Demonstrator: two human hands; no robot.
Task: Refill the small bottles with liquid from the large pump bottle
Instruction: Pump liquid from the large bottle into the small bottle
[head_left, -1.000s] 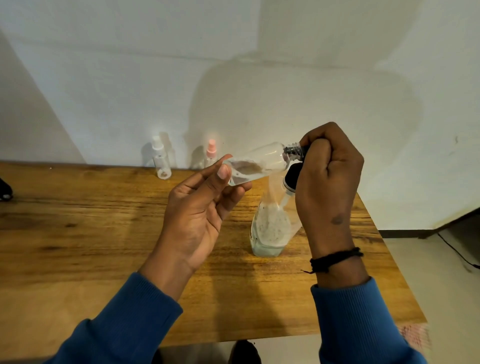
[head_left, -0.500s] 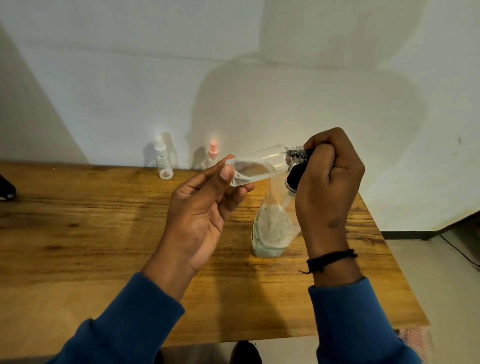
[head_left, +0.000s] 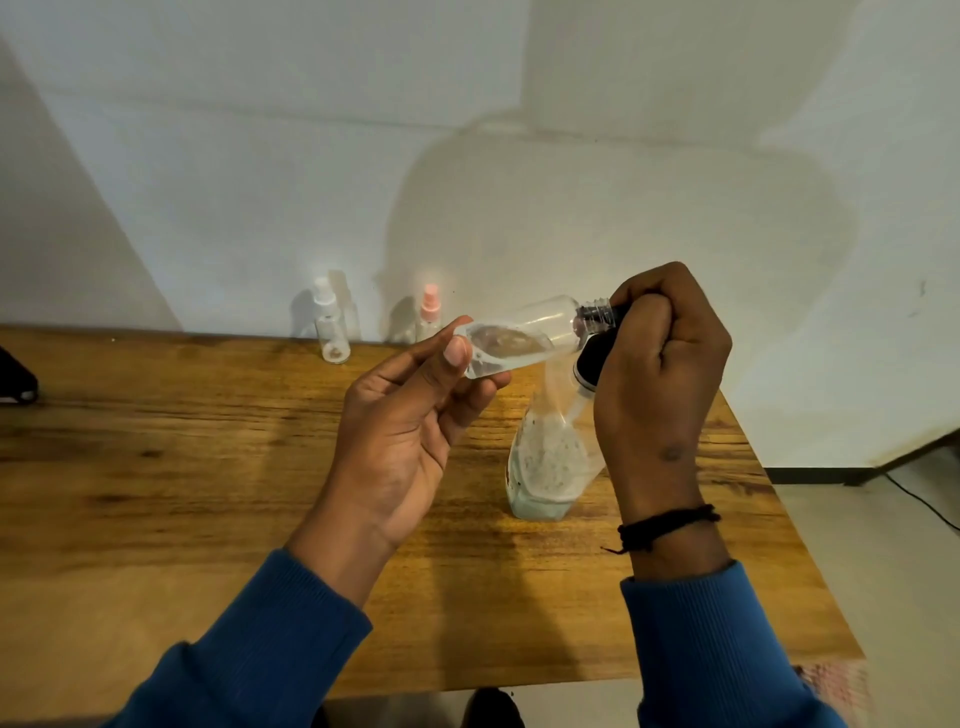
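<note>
Bottles on a wooden table (head_left: 156, 467) against a wall (head_left: 260, 156) — one held above it.

The large pump bottle (head_left: 545, 467) stands on the table's right half, its pump head (head_left: 589, 364) behind the right hand (head_left: 660, 384). Above and left of it, a small bottle (head_left: 519, 338) lies nearly level between the hands — its base at the left hand (head_left: 410, 436), its threaded neck (head_left: 597, 312) at the right hand. Two small spray bottles (head_left: 330, 332) (head_left: 430, 317) stand side by side at the far edge by the wall, left of the held bottle. A dark object (head_left: 15, 379) sits at the table's left edge.
</note>
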